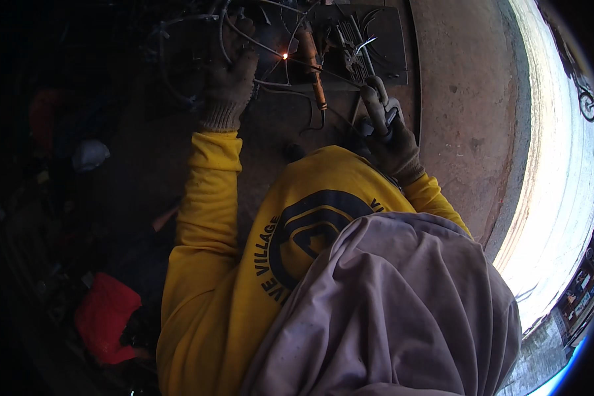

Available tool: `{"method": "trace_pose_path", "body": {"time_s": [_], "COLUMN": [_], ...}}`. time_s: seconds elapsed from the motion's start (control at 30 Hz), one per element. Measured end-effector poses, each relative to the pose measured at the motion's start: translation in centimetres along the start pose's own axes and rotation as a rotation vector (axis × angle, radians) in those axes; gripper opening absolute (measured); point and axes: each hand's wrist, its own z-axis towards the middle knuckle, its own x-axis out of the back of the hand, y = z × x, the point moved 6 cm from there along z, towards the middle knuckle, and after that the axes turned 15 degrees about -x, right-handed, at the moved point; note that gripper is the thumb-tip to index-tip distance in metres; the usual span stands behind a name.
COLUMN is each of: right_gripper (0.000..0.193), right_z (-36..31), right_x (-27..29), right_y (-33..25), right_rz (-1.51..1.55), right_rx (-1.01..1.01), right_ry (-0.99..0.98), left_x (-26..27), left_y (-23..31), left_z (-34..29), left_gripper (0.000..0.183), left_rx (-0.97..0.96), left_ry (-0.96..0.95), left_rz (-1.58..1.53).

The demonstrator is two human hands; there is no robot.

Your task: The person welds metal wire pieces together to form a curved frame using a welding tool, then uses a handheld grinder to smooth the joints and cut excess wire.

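My left hand (234, 76), in a knitted work glove, is closed around part of a frame of thin bent metal rods (275, 84) at the upper left. Darkness partly hides its fingertips. A small orange-white glowing spot (284, 56) burns on the rods just right of that glove. My right hand (399, 152), also gloved, is wrapped round a welding electrode holder (391, 117), mostly covered by the fingers. From there a thin rod runs left to the glow. Between the hands lies an orange angle grinder (310, 59), its cord trailing toward me.
A dark metal plate (396, 39) carries the grinder and several metal bars (356, 53). Brown floor (468, 99) stretches right to a brightly lit strip outside. At the dim left are a pale rounded object (90, 155) and red cloth (109, 317). Grey-mauve cloth (402, 297) hangs over my yellow top.
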Motion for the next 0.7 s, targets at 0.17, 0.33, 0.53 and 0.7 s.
{"method": "trace_pose_path", "body": {"time_s": [0.17,0.33,0.53,0.7], "right_gripper": [0.062,0.063,0.060,0.064], "right_z": [0.4,0.2,0.7,0.7], "right_x": [-0.6,-0.8,-0.9,-0.8], "right_y": [1.0,0.8,1.3,1.5], "right_rz": [-0.097,0.200,0.162,-0.033], "right_rx": [0.025,0.154,0.167,0.181], "right_ry": [-0.022,-0.110,-0.071,0.016], "left_x": [0.2,0.4,1.6,0.9], "left_y": [-0.1,-1.3,-0.7,1.3], "left_z": [0.2,-0.4,-0.6,-0.4], "left_gripper": [0.067,0.066,0.070,0.071], "left_rx": [-0.069,0.007,-0.181,-0.052], "left_ry": [-0.076,0.025,-0.035,-0.036], "left_rz": [0.105,-0.050,0.469,0.618]}}
